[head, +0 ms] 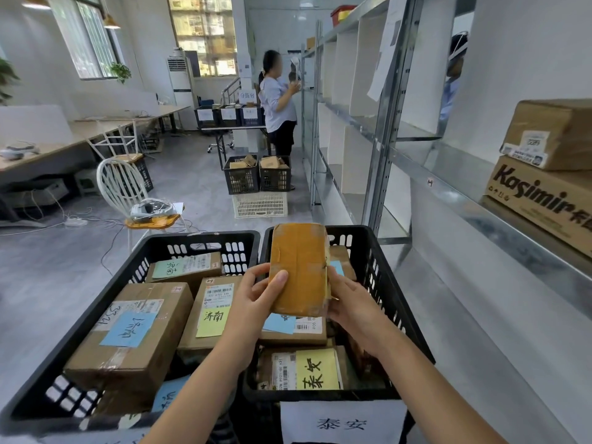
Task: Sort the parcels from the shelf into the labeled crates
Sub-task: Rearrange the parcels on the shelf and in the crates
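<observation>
Left hand point(256, 294) grips the near left corner of a taped brown parcel point(299, 267), thumb on top. Right hand point(349, 302) curls round its right edge. The parcel is held up, tilted, over the right crate's left edge.

Left crate point(153, 243): blue-note box point(134, 328), yellow-note box point(214, 312).

Right crate point(376, 251): white label point(342, 423) on the near wall.

Shelf point(448, 193) at right carries a Kasimir carton point(544, 200).

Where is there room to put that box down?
The metal shelf is bare left of the Kasimir box. The right crate has a narrow dark gap along its right wall, beside the right hand holding the parcel. The left crate is crowded: boxes nearly fill it.
</observation>
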`<state>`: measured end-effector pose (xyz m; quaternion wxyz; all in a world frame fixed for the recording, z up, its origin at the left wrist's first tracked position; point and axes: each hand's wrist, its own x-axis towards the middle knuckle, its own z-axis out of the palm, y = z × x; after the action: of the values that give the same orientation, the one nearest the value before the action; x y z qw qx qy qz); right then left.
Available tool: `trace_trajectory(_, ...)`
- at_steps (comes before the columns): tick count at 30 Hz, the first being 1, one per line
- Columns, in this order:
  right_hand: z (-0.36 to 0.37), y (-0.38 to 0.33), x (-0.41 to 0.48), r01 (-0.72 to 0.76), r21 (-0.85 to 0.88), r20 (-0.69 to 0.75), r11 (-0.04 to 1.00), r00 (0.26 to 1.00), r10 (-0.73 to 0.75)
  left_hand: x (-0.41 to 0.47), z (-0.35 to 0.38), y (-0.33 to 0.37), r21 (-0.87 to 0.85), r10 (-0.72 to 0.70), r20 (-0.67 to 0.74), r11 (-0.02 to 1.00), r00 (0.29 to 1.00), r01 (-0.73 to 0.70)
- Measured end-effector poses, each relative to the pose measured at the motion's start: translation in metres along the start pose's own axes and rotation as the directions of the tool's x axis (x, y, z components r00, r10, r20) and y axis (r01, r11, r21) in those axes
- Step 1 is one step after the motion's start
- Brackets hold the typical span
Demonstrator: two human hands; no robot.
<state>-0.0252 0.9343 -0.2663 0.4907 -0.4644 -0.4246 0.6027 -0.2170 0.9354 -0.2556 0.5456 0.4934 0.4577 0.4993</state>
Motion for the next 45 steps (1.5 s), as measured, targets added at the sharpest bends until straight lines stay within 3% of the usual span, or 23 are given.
trace_trajectory(7,-0.001,0.004,0.000,0.123,-0.079,-0.113,0.989,0.985,-0.132,0.002,-0.001,0.006,0.078,0.126,-0.077,0.990,0.989,-0.120)
trace_trajectory(12,-0.005,0.004,-0.006,0.180,-0.114,-0.124,0.977,0.973,-0.194,0.003,0.000,-0.001,0.142,0.104,-0.077,0.986,0.992,-0.093)
trace_trajectory(15,-0.004,0.005,-0.011,0.199,-0.126,-0.110,0.972,0.971,-0.213,0.000,0.005,-0.004,0.091,0.052,-0.031,0.995,0.998,-0.049)
trace_trajectory(22,-0.011,-0.007,-0.006,0.161,-0.080,-0.050,0.984,0.985,-0.165,0.002,0.009,0.005,0.041,0.042,0.012,0.998,0.999,-0.042)
trace_trajectory(28,-0.017,-0.023,0.003,0.184,-0.001,-0.161,0.983,0.970,-0.182,0.014,0.011,0.013,0.096,0.052,0.013,0.994,0.999,-0.053)
trace_trajectory(39,-0.052,-0.035,0.031,0.123,0.026,-0.231,0.992,0.966,-0.113,0.041,-0.005,0.002,0.350,0.112,-0.041,0.932,0.993,-0.091)
trace_trajectory(45,-0.063,-0.014,0.066,0.030,0.049,-0.278,0.998,0.960,-0.016,0.070,-0.019,-0.013,0.481,0.087,-0.089,0.876,0.992,-0.034)
